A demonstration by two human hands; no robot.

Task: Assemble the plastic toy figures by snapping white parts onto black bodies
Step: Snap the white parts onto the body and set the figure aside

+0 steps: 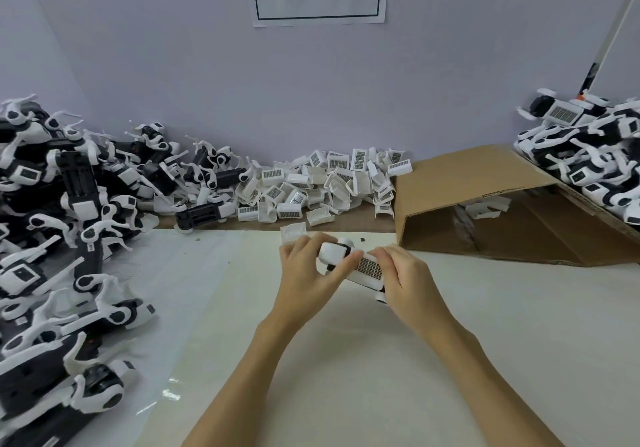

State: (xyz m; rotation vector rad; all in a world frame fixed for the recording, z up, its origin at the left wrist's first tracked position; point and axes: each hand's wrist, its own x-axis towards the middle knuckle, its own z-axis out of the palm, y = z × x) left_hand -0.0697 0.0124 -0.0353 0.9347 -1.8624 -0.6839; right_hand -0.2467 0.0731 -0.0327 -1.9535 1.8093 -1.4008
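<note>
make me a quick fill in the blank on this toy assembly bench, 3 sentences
1. Both the left hand and the right hand grip one ____ figure over the table.
2. The loose white covers are heaped against the ____ wall.
3. The cardboard box lies on its ____, with its opening facing the person.

Missing words: toy; back; side

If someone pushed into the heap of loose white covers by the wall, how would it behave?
The white covers are probably light, being thin hollow shells. Piled loosely and unevenly, they would likely scatter and slide rather than move together. Their boxy shapes suggest tumbling, not rolling.
</note>
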